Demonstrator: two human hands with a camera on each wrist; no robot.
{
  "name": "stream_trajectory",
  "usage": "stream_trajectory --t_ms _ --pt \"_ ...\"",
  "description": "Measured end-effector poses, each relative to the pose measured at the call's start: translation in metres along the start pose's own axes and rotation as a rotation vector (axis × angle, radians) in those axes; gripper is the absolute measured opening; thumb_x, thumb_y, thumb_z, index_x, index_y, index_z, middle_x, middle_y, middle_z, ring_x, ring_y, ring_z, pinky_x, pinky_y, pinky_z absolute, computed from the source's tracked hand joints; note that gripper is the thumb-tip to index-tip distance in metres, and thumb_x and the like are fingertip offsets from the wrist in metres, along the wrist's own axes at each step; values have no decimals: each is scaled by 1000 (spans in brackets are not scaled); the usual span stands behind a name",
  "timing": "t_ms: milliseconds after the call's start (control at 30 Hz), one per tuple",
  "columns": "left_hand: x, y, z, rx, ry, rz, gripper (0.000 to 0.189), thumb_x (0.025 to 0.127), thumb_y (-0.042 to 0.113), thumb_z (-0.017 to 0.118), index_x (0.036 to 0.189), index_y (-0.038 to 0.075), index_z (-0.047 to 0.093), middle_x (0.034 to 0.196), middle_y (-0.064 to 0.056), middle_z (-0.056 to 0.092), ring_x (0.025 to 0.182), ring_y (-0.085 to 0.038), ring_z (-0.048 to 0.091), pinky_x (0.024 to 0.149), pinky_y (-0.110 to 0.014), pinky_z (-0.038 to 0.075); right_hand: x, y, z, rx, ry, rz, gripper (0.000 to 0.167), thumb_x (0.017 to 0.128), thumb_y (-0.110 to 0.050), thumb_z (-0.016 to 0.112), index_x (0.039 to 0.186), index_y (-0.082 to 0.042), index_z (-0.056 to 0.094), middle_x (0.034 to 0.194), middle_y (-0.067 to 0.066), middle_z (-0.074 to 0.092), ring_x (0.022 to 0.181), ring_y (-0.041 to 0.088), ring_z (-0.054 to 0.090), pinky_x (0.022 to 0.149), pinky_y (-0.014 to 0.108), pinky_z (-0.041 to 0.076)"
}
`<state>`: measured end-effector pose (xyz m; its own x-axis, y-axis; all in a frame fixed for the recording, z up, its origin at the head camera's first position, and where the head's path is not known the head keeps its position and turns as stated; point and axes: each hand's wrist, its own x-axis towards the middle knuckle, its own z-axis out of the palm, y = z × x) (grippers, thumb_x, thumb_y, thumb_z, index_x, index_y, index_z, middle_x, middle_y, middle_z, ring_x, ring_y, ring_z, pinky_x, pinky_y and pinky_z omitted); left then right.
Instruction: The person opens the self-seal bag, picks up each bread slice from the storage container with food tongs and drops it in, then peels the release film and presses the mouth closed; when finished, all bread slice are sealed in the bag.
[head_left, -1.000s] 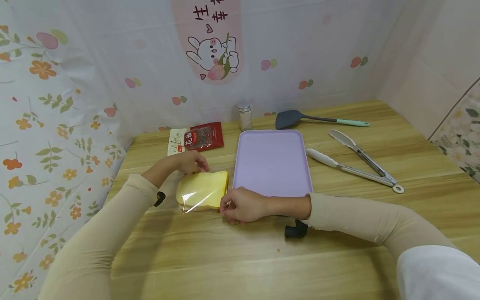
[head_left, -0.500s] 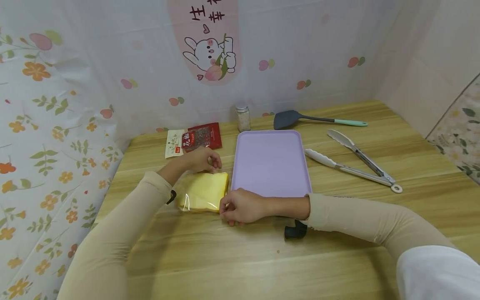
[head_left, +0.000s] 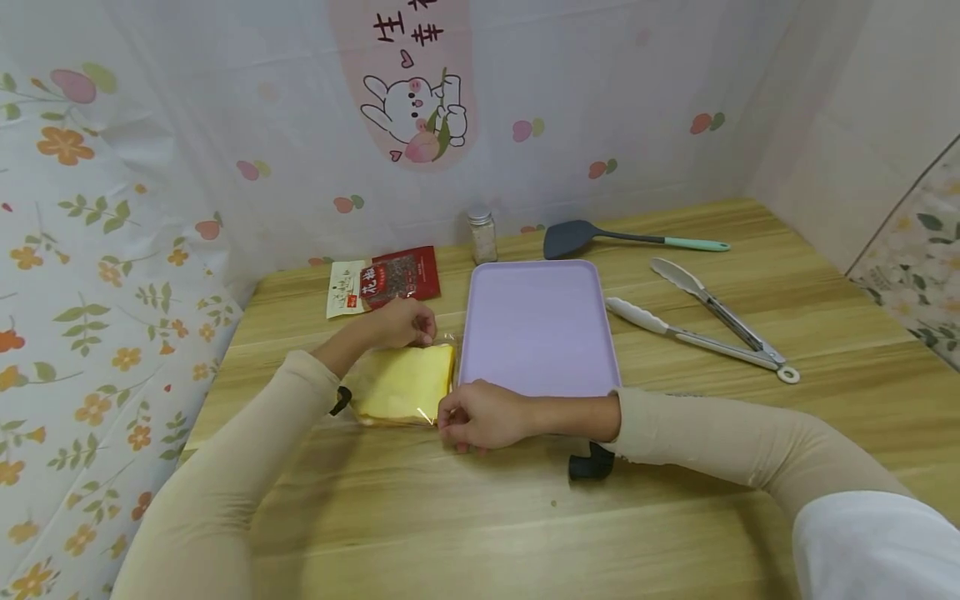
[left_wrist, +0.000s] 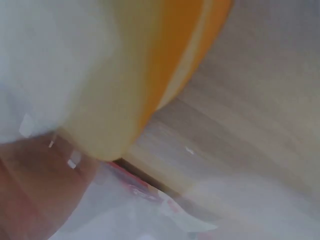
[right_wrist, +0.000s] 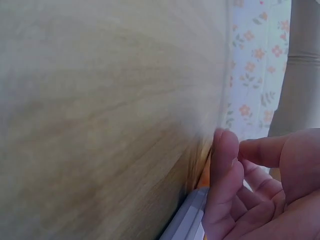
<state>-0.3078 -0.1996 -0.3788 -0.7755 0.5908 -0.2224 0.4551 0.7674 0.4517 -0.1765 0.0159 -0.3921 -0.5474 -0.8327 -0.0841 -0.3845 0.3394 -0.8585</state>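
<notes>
A yellow-topped bread slice [head_left: 405, 385] with an orange-brown edge lies inside a clear plastic bag [head_left: 447, 340] on the wooden table. My left hand [head_left: 401, 323] is at the bag's far edge, fingers curled, pinching the film. In the left wrist view the bread [left_wrist: 115, 100] fills the upper left, with part of the hand [left_wrist: 40, 185] below it. At the bag's near right corner my right hand [head_left: 483, 414] pinches the film between thumb and fingertips. The right wrist view shows the thumb and index finger of that hand [right_wrist: 255, 190] meeting.
A lilac tray [head_left: 532, 329] lies just right of the bag, partly under the right forearm. Behind are a red spice packet [head_left: 408, 275], a cream packet [head_left: 345, 287] and a shaker jar [head_left: 482, 235]. A spatula [head_left: 637, 237] and spread tongs [head_left: 712, 321] lie to the right.
My left hand has shifted right along the bag's far edge, and the film's glare has changed. The right hand stays at its corner.
</notes>
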Motion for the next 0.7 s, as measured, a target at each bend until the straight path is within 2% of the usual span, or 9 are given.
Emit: stream_trajectory --t_ms 133,267,367,533,700 --pt "-3 -2 -4 -55 -4 4 9 95 6 66 86 7 65 80 -1 67 77 -16 59 74 -33 48 0 -1 1 -107 21 -82 9 95 -2 62 87 -4 67 68 -4 61 59 1 52 59 18 47" --pt "-8 -4 -9 -93 17 24 5 94 1 65 94 4 61 89 -7 70 88 -22 64 78 -36 49 -1 -2 3 -213 70 -146 9 93 -3 64 86 -5 68 74 -8 59 70 0 50 67 18 45" --pt "-12 -8 -12 -105 37 34 10 93 -4 63 93 5 58 89 -9 70 89 -25 65 75 -36 49 -2 -2 6 -260 110 -138 10 93 -4 65 84 -7 69 78 -7 58 74 3 50 69 19 45" --pt "-18 -16 -14 -151 -5 37 12 95 -6 59 89 4 57 83 -8 67 78 -22 62 71 -35 47 -6 -2 12 -336 150 -126 8 92 -8 67 85 -11 69 87 -5 55 79 7 52 73 21 45" --pt "-19 -22 -12 -190 -23 34 14 94 -11 54 88 0 60 82 -8 64 78 -19 55 75 -34 44 -6 -2 12 -367 168 -146 8 90 -8 69 83 -12 70 83 -7 58 77 6 52 71 19 44"
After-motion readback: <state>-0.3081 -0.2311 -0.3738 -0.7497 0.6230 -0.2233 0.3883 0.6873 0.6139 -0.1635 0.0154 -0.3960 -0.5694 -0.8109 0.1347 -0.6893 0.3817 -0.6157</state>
